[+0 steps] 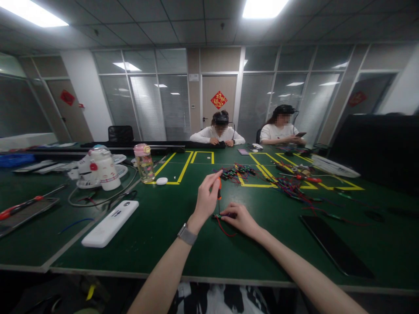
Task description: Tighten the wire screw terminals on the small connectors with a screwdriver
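Note:
An upright screwdriver (219,190) with an orange and black handle is gripped in my left hand (207,195), whose fingers close around the top of the handle. Its shaft points down at a small green connector (216,216) on the table. With fingers pinched, my right hand (240,219) holds this connector from the right side. A red wire (226,230) curls from the connector toward me. Just beyond my hands lies a pile of similar wired connectors (238,172).
Another wire pile (291,187) lies to the right, near a red-handled tool (309,178). A black phone (334,245) is at right front, a white power bank (110,223) at left. Bottles (144,163) stand further left. Two people (218,131) sit across the green table (147,261).

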`<action>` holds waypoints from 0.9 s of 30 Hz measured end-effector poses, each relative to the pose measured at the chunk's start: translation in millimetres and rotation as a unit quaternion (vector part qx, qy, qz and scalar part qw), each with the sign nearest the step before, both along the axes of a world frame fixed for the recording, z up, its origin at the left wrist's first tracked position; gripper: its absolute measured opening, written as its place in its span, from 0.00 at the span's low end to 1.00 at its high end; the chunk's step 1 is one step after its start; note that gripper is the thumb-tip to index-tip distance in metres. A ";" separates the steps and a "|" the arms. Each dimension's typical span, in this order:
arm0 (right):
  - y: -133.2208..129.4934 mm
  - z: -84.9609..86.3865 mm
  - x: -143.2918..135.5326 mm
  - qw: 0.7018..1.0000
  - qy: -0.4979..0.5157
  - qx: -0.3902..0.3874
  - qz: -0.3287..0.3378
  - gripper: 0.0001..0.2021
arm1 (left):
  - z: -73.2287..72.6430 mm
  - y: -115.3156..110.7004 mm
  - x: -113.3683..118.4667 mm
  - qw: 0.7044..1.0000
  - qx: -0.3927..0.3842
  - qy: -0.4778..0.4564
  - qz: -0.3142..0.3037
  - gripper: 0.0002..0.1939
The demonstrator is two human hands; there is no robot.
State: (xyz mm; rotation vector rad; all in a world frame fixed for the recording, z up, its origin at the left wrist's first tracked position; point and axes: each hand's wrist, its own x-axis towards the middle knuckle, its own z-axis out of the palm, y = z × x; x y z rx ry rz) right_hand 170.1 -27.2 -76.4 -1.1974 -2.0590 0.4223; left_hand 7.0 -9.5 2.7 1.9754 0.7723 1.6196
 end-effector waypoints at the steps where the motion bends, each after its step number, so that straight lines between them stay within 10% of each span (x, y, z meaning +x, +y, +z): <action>1: -0.4 0.4 -0.1 1.000 0.000 -0.001 -0.001 0.07 | -0.2 1.0 -0.3 1.000 -0.006 -0.001 -0.016 0.18; 10: 0.4 -1.6 0.6 1.000 0.001 -0.001 0.003 0.07 | -0.1 5.8 -1.6 0.990 -0.092 -0.061 -0.092 0.20; 20: 0.1 -1.2 0.6 1.000 0.009 -0.003 -0.001 0.07 | 1.9 1.9 -4.2 0.997 0.026 0.041 0.053 0.13; 27: -0.6 1.3 -0.7 1.000 0.003 -0.002 -0.003 0.07 | -4.3 7.4 -1.3 0.997 -0.029 0.013 -0.075 0.21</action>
